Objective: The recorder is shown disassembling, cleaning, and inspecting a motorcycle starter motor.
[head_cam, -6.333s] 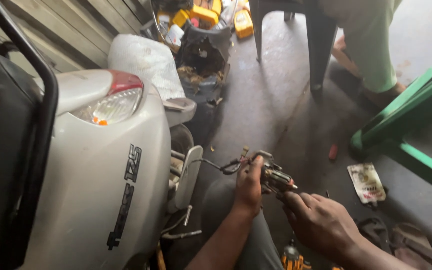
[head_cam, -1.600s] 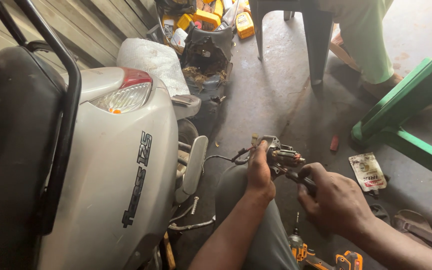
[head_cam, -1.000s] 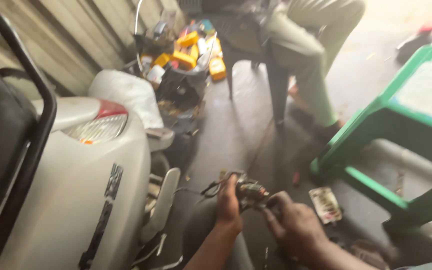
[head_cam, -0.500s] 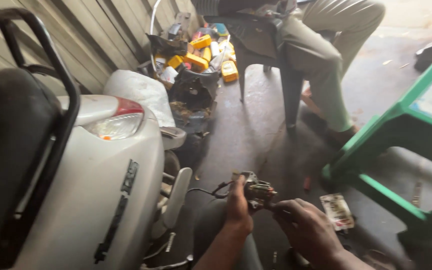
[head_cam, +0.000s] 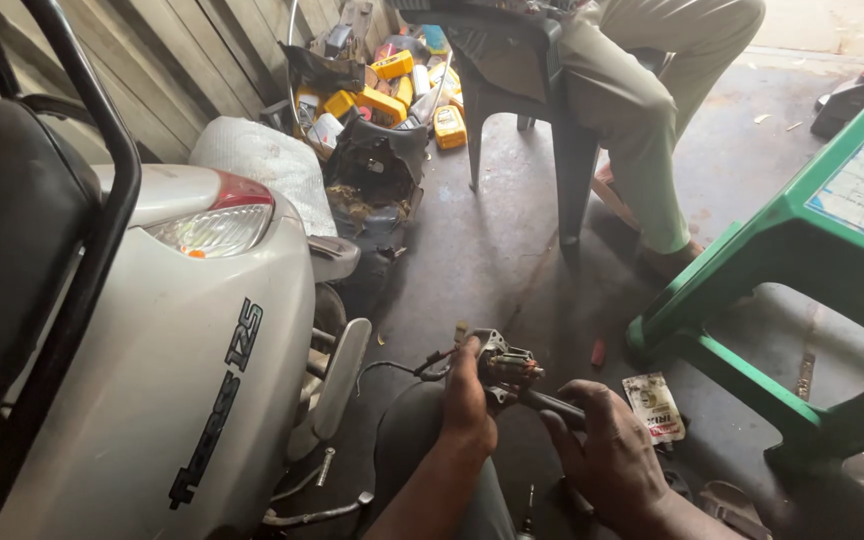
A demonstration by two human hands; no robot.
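Switch assembly (head_cam: 505,368) with trailing wires sits off the scooter (head_cam: 182,400), over my lap: my left hand (head_cam: 469,400) clamps it, right hand (head_cam: 607,460) grips a screwdriver (head_cam: 550,403) into it; I judge disassembly unfinished.

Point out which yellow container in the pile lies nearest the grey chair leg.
The yellow bottle on the floor at the pile's right edge; the other yellow ones sit further left, up in the heap.

Both forearms enter from the lower edge and converge at centre. The left hand (head_cam: 469,400), back toward the camera, has its fingers curled closed in a grip. The right hand (head_cam: 607,455), just beside it, is likewise clenched, knuckles upward, wrist angled inward.
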